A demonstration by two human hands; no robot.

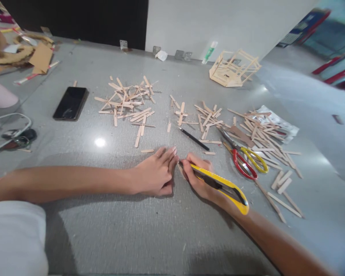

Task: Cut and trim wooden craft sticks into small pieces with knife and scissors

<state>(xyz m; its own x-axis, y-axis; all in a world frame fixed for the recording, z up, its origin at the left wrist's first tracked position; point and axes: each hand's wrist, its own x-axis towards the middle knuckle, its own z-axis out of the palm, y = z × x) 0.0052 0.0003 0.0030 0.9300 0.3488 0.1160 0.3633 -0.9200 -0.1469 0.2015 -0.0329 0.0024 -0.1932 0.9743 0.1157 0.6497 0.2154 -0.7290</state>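
My right hand [197, 174] is wrapped round a yellow box cutter [218, 180], its blade end pointing at a short wooden stick [181, 170] on the table between my hands. My left hand [158, 172] lies knuckles up with its fingers bent and pressed down at the end of that stick; the fingertips partly hide it. Just beyond my hands lies a black pen [194, 138]. Scissors [244, 159] with one red and one yellow handle rest to the right. Small cut stick pieces [147, 151] lie close by.
Piles of wooden craft sticks [126, 99] spread across the middle, with more sticks [267, 134] at right beside a plastic packet [287, 126]. A stick-built frame [234, 71] and a glue tube [209, 52] stand at the back. A phone [71, 103] and a white cable [24, 119] lie left.
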